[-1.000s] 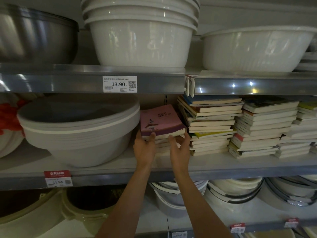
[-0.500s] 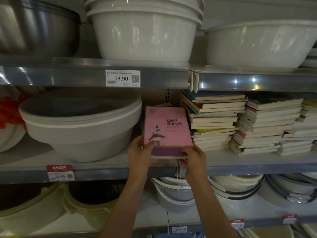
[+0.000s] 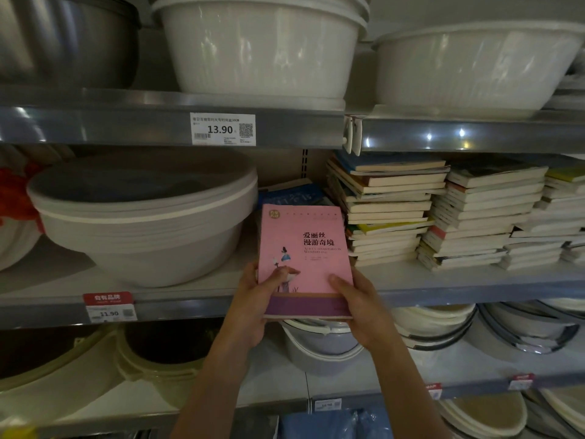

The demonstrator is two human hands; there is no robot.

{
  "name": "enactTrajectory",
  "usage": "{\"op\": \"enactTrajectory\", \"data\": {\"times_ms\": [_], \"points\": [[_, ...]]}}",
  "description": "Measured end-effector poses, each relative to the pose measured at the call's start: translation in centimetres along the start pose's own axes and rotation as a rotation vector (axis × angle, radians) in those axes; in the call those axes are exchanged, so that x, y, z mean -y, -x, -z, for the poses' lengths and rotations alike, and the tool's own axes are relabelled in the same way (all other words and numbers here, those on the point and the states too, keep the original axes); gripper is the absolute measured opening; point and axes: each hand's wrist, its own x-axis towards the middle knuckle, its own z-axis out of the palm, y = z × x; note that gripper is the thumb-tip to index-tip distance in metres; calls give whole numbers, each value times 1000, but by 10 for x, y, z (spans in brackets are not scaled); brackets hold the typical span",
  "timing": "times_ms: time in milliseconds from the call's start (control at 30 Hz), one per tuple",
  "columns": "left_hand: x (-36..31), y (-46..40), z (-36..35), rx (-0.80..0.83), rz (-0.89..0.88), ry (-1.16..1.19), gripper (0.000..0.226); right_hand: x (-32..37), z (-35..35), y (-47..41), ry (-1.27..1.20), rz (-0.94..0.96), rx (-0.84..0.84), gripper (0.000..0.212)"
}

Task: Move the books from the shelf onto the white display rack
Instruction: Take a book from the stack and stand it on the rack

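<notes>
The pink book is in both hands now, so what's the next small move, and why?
Probably draw the pink book back, clear of the shelf, then turn to find the rack. Left hand and right hand grip its lower corners, and no white rack is in view.

I am seeing one pink book and two hands. I am counting three tall book stacks.

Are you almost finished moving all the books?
Not nearly. Nothing looks finished: the white rack isn't in view. In hand: the left hand and right hand grip a pink book, off the shelf. Left: a blue book behind it and tall book stacks wait there.
</notes>
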Motion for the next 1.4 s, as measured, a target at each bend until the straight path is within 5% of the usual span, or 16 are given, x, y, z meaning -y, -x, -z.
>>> {"op": "enactTrajectory", "data": {"times_ms": [367, 667, 800, 933, 1400], "points": [[14, 43, 19, 89, -137, -123, 33, -2, -4, 45, -30, 20, -19, 31], [28, 74, 21, 0, -63, -100, 26, 0, 7, 66, 347, 42, 61, 21], [31, 86, 29, -159, -117, -117, 26, 8, 4, 52, 532, 112, -103, 51], [28, 97, 37, -228, -116, -128, 22, 18, -11, 32, 615, 346, -94, 56], [10, 74, 64, -213, -23, -137, 21, 25, -55, -83, 1260, 583, -66, 65]]}}
